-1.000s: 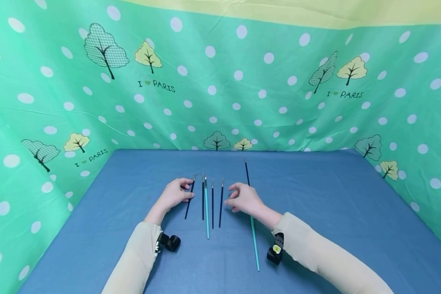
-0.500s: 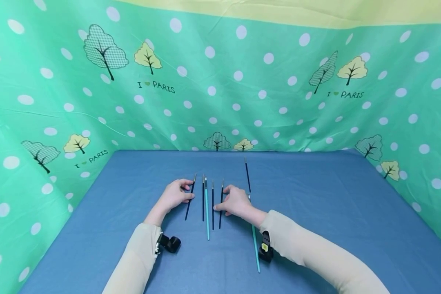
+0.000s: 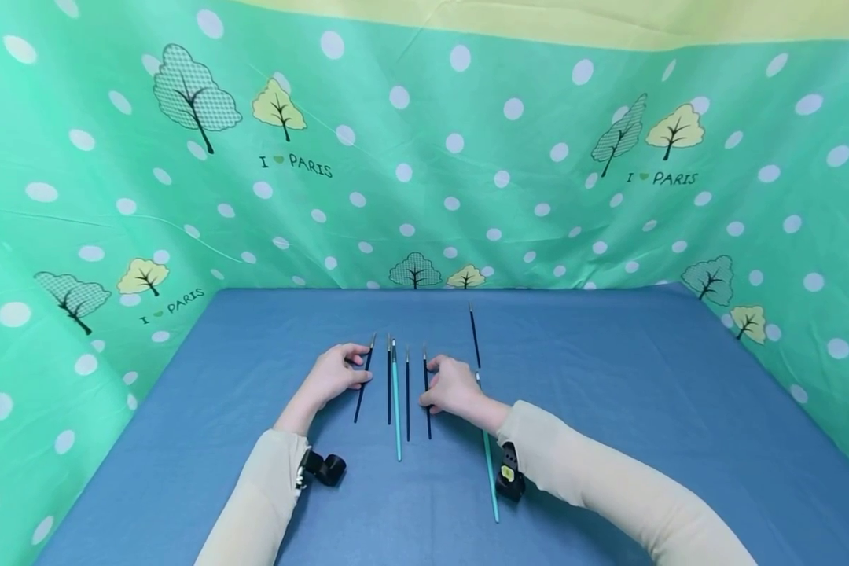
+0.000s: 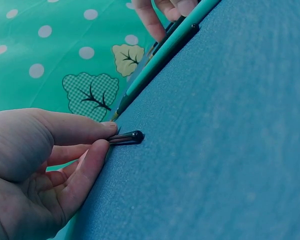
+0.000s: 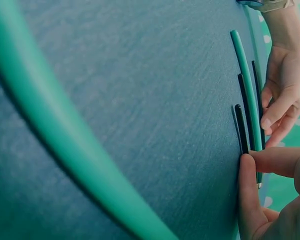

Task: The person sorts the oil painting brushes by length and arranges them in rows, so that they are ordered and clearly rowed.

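Observation:
My left hand (image 3: 332, 373) pinches a thin dark paintbrush (image 3: 360, 405) between thumb and fingers. Its handle end (image 4: 136, 136) pokes out past the fingertips in the left wrist view, low over the blue cloth. On the other side of the group, my right hand (image 3: 456, 387) pinches another dark paintbrush (image 3: 428, 424) by its handle; in the right wrist view that handle (image 5: 241, 125) shows beyond thumb and finger. Between the hands lie a dark paintbrush (image 3: 389, 393), a longer teal paintbrush (image 3: 398, 424) and another dark paintbrush (image 3: 407, 401), roughly parallel, bristles pointing away from me.
Right of the group lies a dark paintbrush (image 3: 475, 338), with a long teal paintbrush (image 3: 491, 472) nearer me, passing under the right wrist. A blue cloth (image 3: 580, 346) covers the table. Behind it hangs a green dotted curtain (image 3: 509, 204).
The right hand has moved left to the rightmost dark paintbrush of the group and pinched it; that brush's handle end has swung slightly right. The left hand has stayed in place.

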The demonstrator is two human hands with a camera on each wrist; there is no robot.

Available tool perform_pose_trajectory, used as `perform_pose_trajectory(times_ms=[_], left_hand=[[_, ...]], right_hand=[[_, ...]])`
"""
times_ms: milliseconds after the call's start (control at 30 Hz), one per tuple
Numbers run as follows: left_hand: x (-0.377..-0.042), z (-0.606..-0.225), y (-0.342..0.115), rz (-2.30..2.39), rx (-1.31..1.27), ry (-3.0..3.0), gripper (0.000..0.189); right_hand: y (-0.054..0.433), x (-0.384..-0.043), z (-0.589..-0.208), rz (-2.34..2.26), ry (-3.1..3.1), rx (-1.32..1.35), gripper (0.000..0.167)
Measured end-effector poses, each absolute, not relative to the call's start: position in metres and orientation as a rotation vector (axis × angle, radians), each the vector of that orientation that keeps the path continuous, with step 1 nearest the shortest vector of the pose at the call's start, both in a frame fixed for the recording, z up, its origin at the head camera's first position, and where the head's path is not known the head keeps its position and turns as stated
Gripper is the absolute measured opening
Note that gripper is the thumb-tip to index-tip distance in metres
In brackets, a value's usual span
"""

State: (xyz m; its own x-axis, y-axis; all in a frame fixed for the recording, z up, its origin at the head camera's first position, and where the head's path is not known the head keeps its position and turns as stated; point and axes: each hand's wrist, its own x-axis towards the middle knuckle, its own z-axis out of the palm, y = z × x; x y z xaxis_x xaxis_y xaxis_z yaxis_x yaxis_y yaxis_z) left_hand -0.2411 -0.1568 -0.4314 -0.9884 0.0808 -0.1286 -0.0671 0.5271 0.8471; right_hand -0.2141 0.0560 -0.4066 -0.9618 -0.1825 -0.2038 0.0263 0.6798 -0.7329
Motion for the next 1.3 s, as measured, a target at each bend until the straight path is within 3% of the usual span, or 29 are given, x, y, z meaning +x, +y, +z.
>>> perform_pose_trajectory(times_ms=[600, 1300], left_hand=[[-0.239, -0.434, -0.157, 1.467, 0.000, 2.615, 0.048], [-0.240, -0.432, -0.157, 1.472, 0.004, 2.610, 0.048]], right_hand=[[0.062, -0.214, -0.406, -1.381, 2.467, -0.047, 0.050], [0.093, -0.256, -0.399, -1.612, 2.396, 0.041, 0.052]])
